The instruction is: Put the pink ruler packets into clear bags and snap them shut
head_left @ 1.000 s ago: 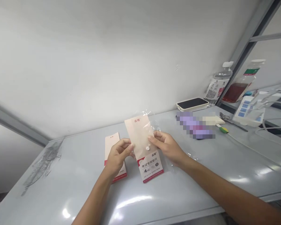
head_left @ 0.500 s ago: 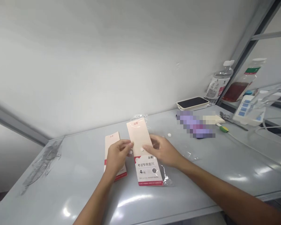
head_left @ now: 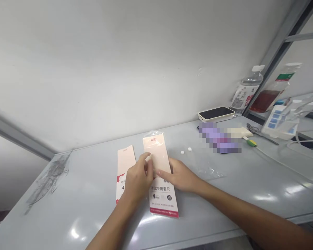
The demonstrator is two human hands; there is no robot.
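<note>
A pale pink and white ruler set packet (head_left: 163, 198) in a clear plastic sleeve is upright in front of me, slightly tilted. My right hand (head_left: 181, 175) grips its right edge, thumb on the front and fingers behind. Over the left part of its front, my left hand (head_left: 139, 175) has thumb and index finger curled close together; whatever lies between them is too small to make out. To the left, a second ruler set packet (head_left: 125, 160) lies on the table, partly covered by my left hand and wrist. Two small white bits (head_left: 190, 149) sit right of the held packet.
A clear plastic sleeve (head_left: 208, 170) lies on the grey table (head_left: 88, 194) to the right. Behind it are a blurred purple item (head_left: 216, 137), a phone (head_left: 216, 113), a water bottle (head_left: 246, 90) and a white cable (head_left: 281, 161). A wall (head_left: 106, 69) rises along the back.
My left hand has moved right, from the packet's left edge onto its front. A second white bit now lies on the table beside the first. The packet has straightened and shifted slightly nearer.
</note>
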